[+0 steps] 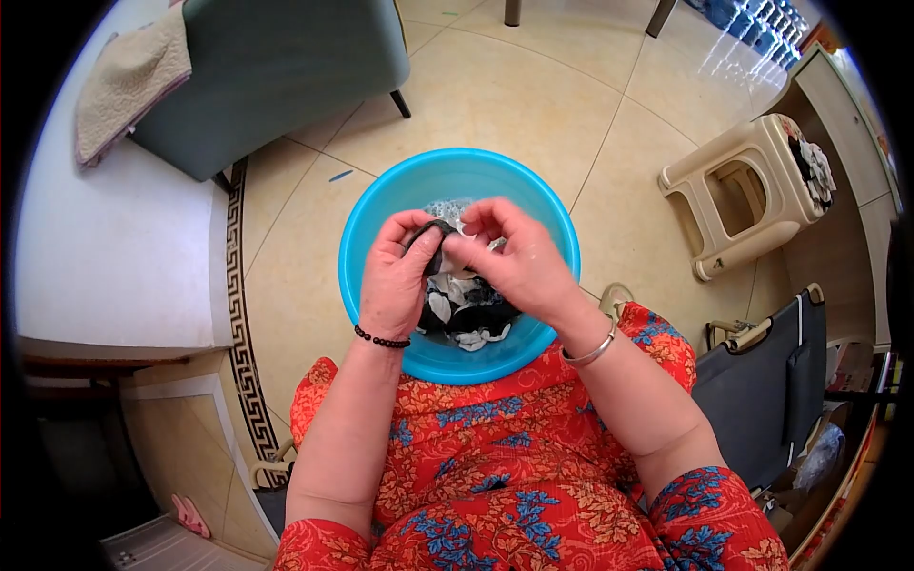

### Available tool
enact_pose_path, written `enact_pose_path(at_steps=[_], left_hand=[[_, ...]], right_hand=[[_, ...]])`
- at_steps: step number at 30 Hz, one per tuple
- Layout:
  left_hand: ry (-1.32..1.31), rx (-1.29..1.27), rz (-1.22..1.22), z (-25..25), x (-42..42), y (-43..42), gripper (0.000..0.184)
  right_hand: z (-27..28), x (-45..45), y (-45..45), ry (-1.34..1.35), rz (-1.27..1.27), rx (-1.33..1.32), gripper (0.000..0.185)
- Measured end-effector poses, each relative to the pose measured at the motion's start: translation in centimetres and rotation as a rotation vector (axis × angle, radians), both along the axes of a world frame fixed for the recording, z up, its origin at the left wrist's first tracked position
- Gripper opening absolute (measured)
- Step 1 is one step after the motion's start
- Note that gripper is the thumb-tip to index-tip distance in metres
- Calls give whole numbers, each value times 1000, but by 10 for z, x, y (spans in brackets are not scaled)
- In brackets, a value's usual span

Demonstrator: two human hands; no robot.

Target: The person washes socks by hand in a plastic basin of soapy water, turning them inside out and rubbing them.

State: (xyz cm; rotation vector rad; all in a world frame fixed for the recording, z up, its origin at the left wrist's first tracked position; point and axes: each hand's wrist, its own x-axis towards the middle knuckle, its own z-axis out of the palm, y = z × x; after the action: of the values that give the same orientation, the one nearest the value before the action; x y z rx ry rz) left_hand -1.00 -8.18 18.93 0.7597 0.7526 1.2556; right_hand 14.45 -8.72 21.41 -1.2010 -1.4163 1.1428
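Note:
Over a blue basin [356,205], my left hand [395,271] is closed on a small dark grey cloth that looks like a sock [435,249]. The fingers of my right hand [519,252] are bent and pinch the sock's lighter side; they are slightly blurred. Beneath both hands, several black and white cloth pieces [466,309] lie wet in the basin. Suds [447,208] show near its far side. My hands hide part of the basin's contents.
A beige plastic stool [743,195] with small black and white cloths [812,171] stands at right. A grey-green armchair [286,71] is at upper left. A dark folding chair [762,381] stands at lower right. The floor is tiled [533,86].

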Motion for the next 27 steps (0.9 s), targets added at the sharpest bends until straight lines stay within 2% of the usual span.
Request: enact_pose_path(at_steps=[1,5,7,8,10,14,15,18,20,22,24,27], left_hand=[[10,-14,-8,1,0,0,11],[143,-14,8,1,0,1,13],[195,-119,-25,2,-7,7,17],[195,-119,-21,2,-13,10,17],[179,-203,-176,1,-24,15,20],[170,-179,-113,0,-22,13,21],[242,-147,-90,-1,-24,14,19],[335,-81,-28,-4,-20,22,17],[352,-74,2,-9,-9,29,17],[492,-44,90,-14,0,48,17],[547,-3,118,-51,2,72,17],[968,140,198,-104,5,95,19]], right_hand=[[2,-3,-2,-170,-22,196,20],[-18,3,4,-319,-15,168,18],[-21,6,11,65,66,-171,19],[-21,6,12,65,70,-170,19],[-21,7,13,173,51,-317,21],[-19,2,17,216,-59,-378,26],[-19,2,20,217,-60,-376,26],[-22,5,38,135,-50,-273,28],[-30,7,51,-111,-96,-18,29],[-43,6,71,-157,-126,-21,28],[-69,1,88,-201,-151,-20,27],[-129,-1,107,-418,-213,170,20]])
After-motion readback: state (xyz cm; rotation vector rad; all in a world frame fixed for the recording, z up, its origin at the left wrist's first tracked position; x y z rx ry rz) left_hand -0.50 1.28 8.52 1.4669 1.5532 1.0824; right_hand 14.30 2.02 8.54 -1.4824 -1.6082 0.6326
